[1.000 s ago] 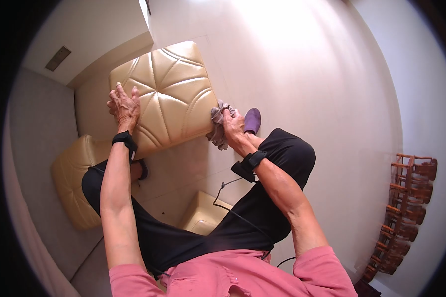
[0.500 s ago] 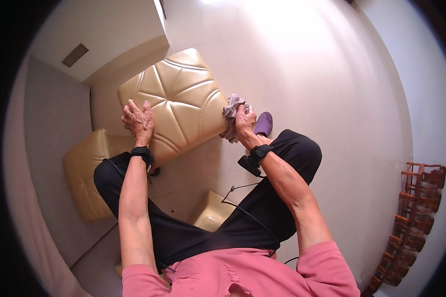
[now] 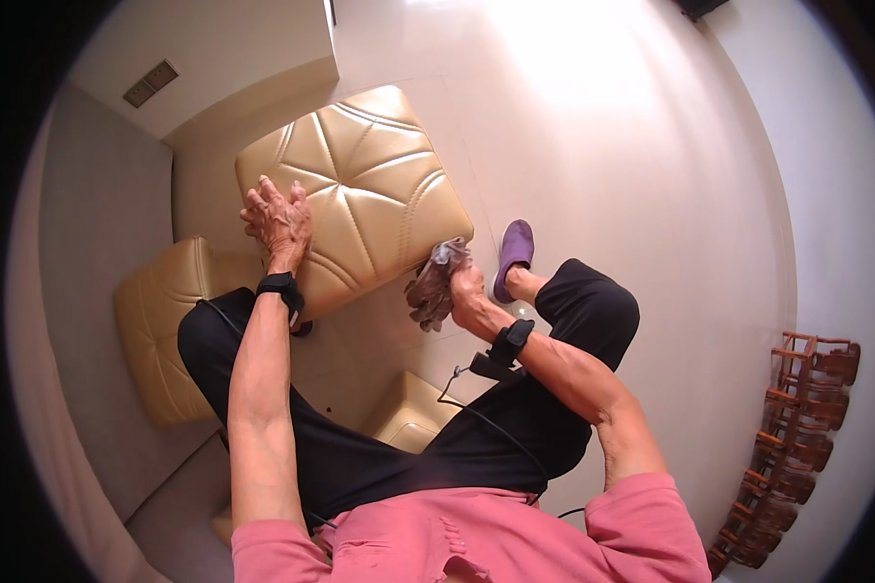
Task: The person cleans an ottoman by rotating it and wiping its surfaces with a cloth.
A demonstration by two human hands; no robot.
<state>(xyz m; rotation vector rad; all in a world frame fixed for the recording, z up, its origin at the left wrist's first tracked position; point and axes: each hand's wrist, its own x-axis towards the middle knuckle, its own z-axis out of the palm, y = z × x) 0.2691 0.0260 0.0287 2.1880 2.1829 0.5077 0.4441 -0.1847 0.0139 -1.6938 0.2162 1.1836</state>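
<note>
In front of me is a gold padded stool (image 3: 369, 185) with stitched lines fanning out from its middle. My left hand (image 3: 280, 223) lies on its left side, fingers spread over the padding. A crumpled greyish-brown cloth (image 3: 430, 291) is bunched in my right hand (image 3: 469, 288), at the stool's near right corner. The cloth hangs down beside the stool's side, and my right fingers are partly hidden by it.
A second gold stool (image 3: 165, 335) stands at my left knee. Between my legs is another gold padded piece (image 3: 413, 418). My purple shoe (image 3: 516, 255) rests on the pale floor (image 3: 651, 223). Several brown wooden chairs (image 3: 792, 428) line the right wall. A black cable (image 3: 486, 418) crosses my leg.
My right hand has moved the cloth toward me, from the stool's right side round to its near corner. My left hand stays on the padding. The stool appears slightly turned.
</note>
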